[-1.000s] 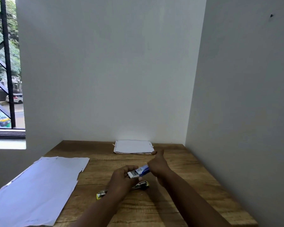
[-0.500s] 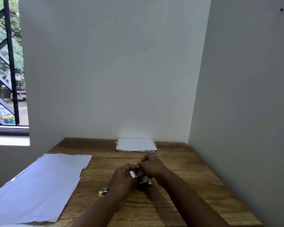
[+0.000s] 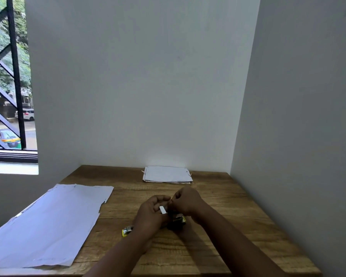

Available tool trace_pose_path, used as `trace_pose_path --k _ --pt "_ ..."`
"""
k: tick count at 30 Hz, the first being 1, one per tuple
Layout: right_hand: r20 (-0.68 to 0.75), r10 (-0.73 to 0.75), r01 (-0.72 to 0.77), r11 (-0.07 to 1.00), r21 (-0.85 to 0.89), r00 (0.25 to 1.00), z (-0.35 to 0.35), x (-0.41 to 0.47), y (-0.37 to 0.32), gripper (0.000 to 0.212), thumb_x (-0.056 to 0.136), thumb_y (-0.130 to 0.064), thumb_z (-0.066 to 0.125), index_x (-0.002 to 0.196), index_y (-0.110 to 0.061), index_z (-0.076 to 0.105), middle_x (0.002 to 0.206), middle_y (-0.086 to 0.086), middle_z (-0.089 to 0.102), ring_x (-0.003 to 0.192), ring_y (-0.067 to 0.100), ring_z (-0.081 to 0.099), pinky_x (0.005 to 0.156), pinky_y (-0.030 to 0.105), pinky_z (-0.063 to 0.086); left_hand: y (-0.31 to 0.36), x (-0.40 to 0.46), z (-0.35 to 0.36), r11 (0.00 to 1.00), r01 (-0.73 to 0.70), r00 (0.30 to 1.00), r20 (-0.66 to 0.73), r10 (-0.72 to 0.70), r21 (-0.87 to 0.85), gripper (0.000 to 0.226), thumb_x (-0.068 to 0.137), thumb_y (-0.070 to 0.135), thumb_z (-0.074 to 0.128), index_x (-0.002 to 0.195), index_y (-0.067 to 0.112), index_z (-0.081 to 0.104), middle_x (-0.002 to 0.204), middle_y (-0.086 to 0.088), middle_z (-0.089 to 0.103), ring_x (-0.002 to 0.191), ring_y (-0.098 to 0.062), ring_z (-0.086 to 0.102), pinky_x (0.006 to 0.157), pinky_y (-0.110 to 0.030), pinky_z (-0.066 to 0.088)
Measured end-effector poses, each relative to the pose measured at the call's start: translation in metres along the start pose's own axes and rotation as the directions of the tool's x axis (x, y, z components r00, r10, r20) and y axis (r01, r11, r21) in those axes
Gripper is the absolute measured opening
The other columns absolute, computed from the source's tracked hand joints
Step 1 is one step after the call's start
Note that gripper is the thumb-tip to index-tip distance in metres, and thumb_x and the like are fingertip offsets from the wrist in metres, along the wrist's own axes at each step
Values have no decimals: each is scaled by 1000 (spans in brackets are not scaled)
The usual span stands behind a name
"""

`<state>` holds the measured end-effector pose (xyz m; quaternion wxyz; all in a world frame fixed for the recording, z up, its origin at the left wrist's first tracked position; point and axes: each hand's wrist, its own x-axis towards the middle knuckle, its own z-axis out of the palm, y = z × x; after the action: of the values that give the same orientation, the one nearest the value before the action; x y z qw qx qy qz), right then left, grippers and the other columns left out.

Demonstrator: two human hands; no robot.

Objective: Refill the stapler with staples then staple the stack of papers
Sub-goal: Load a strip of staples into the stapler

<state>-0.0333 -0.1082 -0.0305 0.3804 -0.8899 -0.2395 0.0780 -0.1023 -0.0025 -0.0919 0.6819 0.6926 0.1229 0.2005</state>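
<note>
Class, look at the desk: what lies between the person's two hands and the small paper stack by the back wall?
Nothing: in the head view only bare wooden desk separates the hands (left, right) from the paper stack.

Looks to me like a plain room in a home or small office, street-facing; I see a wooden desk pushed into a corner of bare white walls; loose white sheets on its left, a small paper stack at the back; window at left has black metal bars; parked cars, trees and road outside; nothing settles home versus office.
</note>
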Motion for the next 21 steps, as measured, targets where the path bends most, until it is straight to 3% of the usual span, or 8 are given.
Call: trace_pose_path --k 3,7,10,12,15,21 --pt "3 -29 30 993 -110 1000 3 0 -5 7 74 -10 71 72 -6 65 72 13 59 71 20 57 61 28 42 0 -1 1 1000 -16 1000 -17 16 5 43 76 -14 69 104 18 69 90 -2 79 84 -17 75 77 -40 62" --pt "2 -56 56 981 -185 998 7 -1 -9 23 80 -20 68 67 -3 59 64 10 56 71 19 54 55 25 38 0 0 1 999 -37 999 -29 37 19 44 76 -14 66 104 20 70 84 5 79 79 -10 75 69 -31 62" --pt "-4 -40 40 998 -47 999 7 -2 -7 20 79 -12 66 82 7 70 87 22 70 74 20 58 65 29 43 0 1 -3 999 -36 999 -16 36 -26 45 74 -10 73 108 20 67 90 0 79 87 -19 75 80 -44 61" --pt "-10 -27 27 999 47 1000 5 -2 -4 9 77 -8 67 72 0 69 80 19 69 71 19 58 64 29 43 0 2 -5 998 -38 999 10 39 -55 49 76 -7 75 112 24 64 96 -2 78 92 -22 75 84 -47 59" --pt "-6 -2 3 990 138 1000 2 0 1 27 76 -7 70 52 -13 59 60 6 62 52 13 53 50 23 38 -1 2 -6 993 -31 998 52 37 -115 52 78 -8 72 115 27 61 105 -4 77 97 -25 73 88 -48 58" --pt "-2 28 -27 979 200 1000 -2 2 3 25 76 -8 68 52 -15 62 55 2 58 44 8 46 42 20 33 -2 4 -4 984 -19 998 60 30 -177 56 79 -13 69 116 28 61 107 -2 76 100 -24 73 90 -48 57"
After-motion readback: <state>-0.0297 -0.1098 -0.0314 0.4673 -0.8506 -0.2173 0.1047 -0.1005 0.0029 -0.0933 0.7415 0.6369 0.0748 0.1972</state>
